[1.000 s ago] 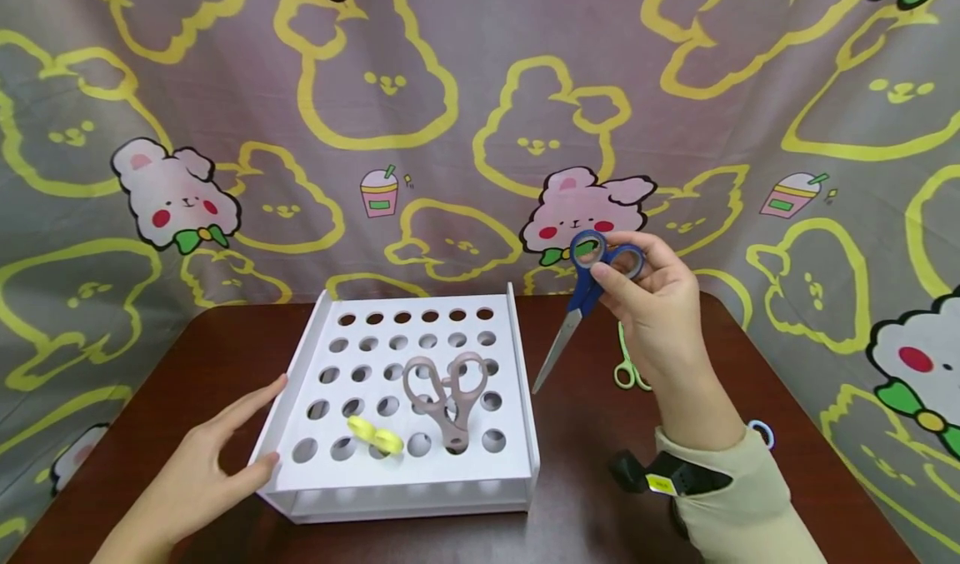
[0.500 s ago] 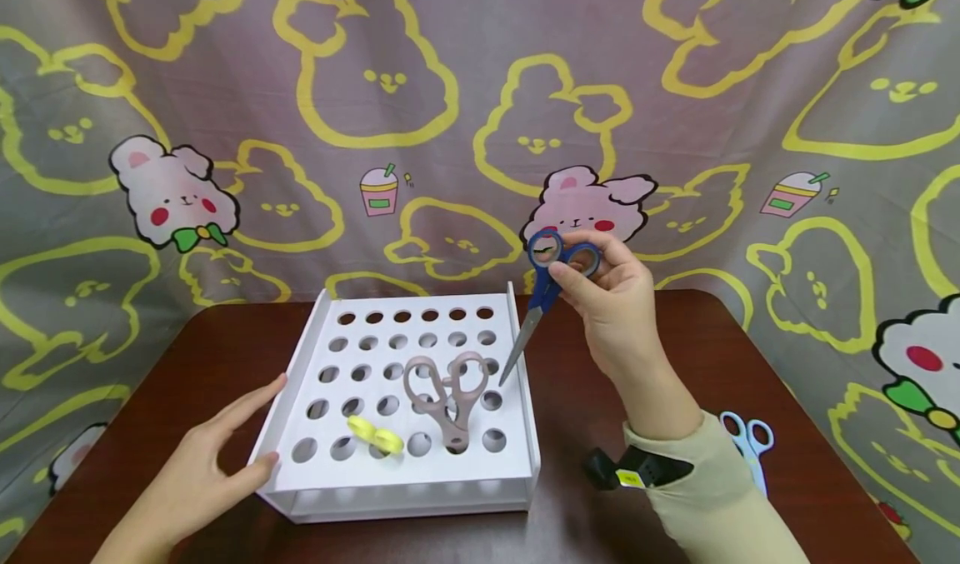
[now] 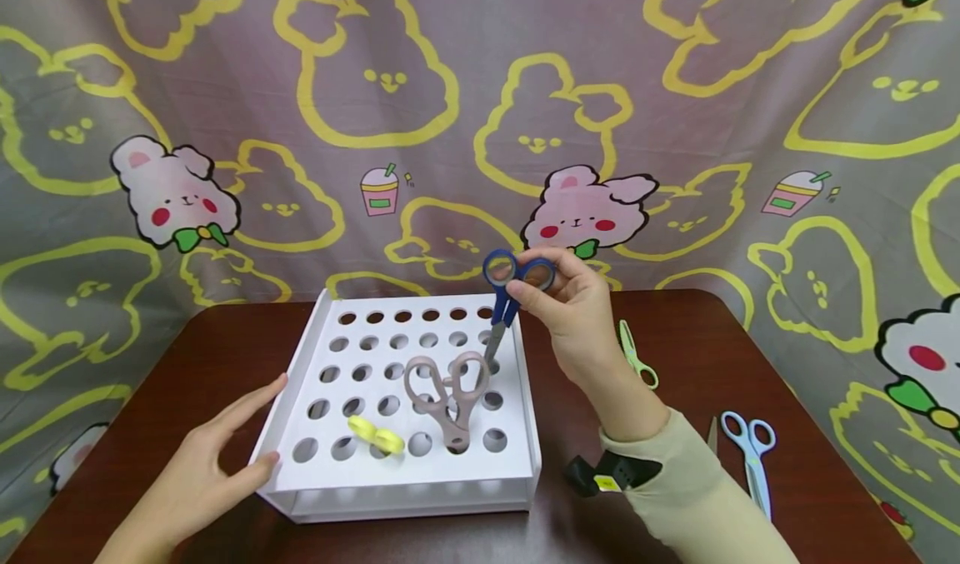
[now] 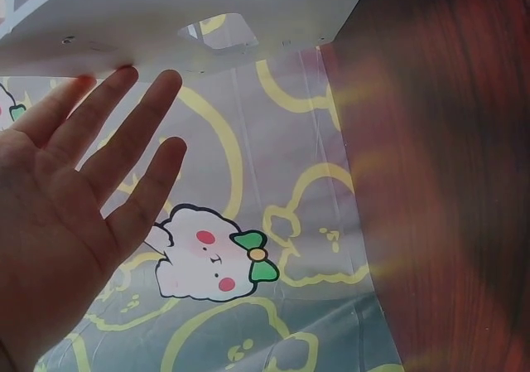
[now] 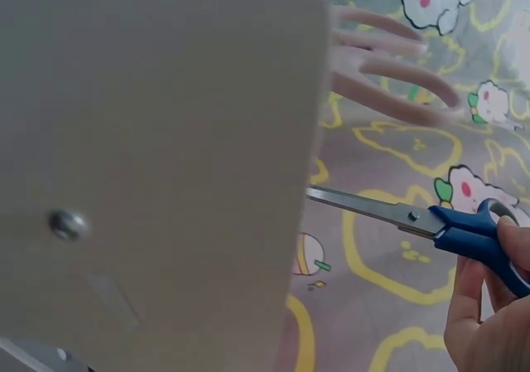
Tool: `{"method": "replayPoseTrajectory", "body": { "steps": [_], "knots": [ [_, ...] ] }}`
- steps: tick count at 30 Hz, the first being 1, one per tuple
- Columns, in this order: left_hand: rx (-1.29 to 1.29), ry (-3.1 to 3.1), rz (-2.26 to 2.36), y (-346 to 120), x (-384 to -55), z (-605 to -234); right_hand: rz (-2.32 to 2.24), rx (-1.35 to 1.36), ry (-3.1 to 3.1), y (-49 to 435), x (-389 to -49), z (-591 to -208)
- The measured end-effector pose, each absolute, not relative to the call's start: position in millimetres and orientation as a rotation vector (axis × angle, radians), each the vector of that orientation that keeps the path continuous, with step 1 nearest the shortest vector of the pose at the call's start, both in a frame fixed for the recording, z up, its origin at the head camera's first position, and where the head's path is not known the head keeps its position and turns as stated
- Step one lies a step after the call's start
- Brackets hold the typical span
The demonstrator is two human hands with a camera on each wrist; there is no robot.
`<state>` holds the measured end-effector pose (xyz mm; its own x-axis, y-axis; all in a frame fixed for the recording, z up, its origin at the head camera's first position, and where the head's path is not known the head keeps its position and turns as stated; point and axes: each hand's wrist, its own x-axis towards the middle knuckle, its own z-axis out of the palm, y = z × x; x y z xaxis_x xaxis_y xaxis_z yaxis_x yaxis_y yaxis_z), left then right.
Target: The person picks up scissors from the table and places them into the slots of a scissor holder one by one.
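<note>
My right hand (image 3: 573,318) pinches the handles of blue scissors (image 3: 504,293), their blades pointing down over the right side of a white rack (image 3: 408,472) with rows of round holes. In the right wrist view the blade tip of the blue scissors (image 5: 472,231) passes behind the rack's side wall (image 5: 166,165). Grey-brown scissors (image 3: 452,406) stand handles-up in a front-row hole. Nearby, yellow scissors (image 3: 375,436) sit in the front row with only their handles showing. My left hand (image 3: 198,472) rests its fingertips against the rack's left side, fingers extended, as the left wrist view (image 4: 91,181) also suggests.
Light green scissors (image 3: 636,356) lie on the dark wooden table (image 3: 697,339) right of the rack. Light blue scissors (image 3: 752,460) lie further right, by another blade partly hidden by the right sleeve (image 3: 697,481). A patterned curtain (image 3: 450,89) hangs behind the table.
My right hand has carried the blue scissors leftward, from beside the rack to above its right-hand holes, and slightly down. The left hand has stayed at the rack's side.
</note>
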<state>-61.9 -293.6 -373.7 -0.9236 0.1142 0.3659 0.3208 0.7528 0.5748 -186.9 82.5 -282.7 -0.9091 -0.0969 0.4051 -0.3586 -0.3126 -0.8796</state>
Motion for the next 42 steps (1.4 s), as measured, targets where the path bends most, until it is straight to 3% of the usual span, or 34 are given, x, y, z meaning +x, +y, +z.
{"method": "replayPoseTrajectory", "body": {
  "steps": [42],
  "knots": [
    [-0.369, -2.626, -0.962, -292, -61, -371, 2.066, 1.084, -2.177, 61, -192, -323]
  ]
}}
